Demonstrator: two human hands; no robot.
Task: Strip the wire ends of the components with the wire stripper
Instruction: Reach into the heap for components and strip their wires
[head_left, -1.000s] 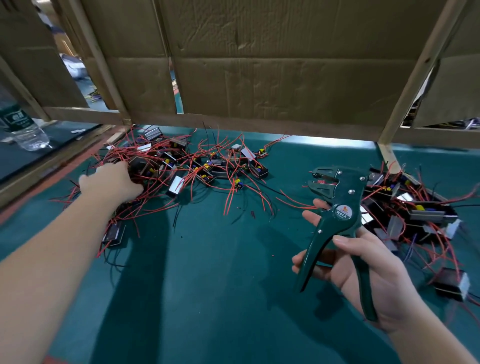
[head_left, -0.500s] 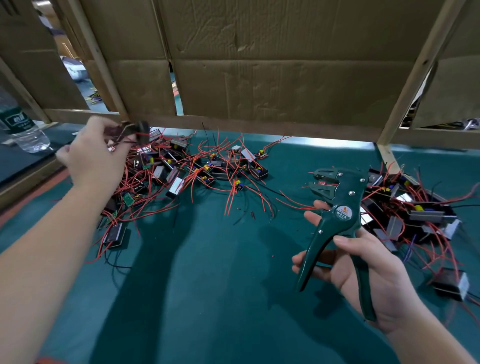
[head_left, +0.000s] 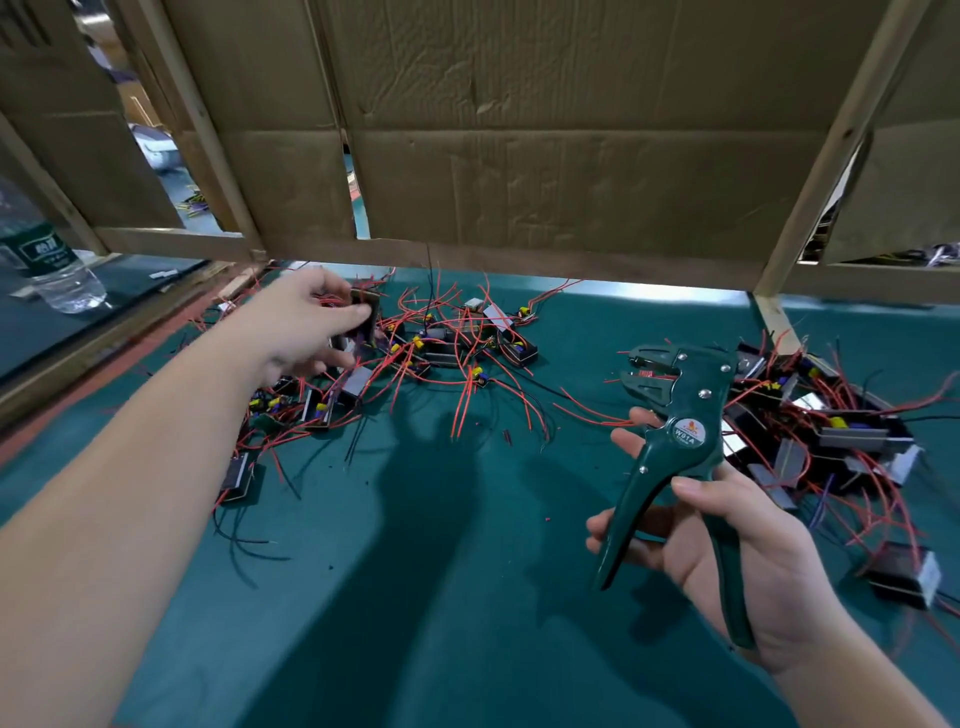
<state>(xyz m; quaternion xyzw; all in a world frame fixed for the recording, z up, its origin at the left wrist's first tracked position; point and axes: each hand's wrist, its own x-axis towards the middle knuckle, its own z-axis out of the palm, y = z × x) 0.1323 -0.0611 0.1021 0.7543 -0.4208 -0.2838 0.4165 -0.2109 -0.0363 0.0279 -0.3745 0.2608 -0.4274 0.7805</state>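
Wire stripper (head_left: 684, 434), dark green, stands upright at the right of centre of the frame. Its head points left toward the middle, and its handles are spread apart. The right hand (head_left: 727, 561) grips it: the thumb lies across the near handle, and the fingers curl loosely under the far one without squeezing. This hand and the tool are where they were a second ago.

The left hand (head_left: 306, 322) has changed. A second ago it was buried in the left pile (head_left: 452, 353) of components and red wires, in the upper left of the frame. Now it is raised just above that pile. It pinches one dark component (head_left: 364, 312) between thumb and fingertips, with red leads trailing from it.

So one piece has been picked out, but it is well apart from the stripper and nothing is between the tool's jaws yet. A second pile (head_left: 831, 431) lies at the right edge on the green table (head_left: 415, 597). The next step is probably to carry a lead to the stripper head.
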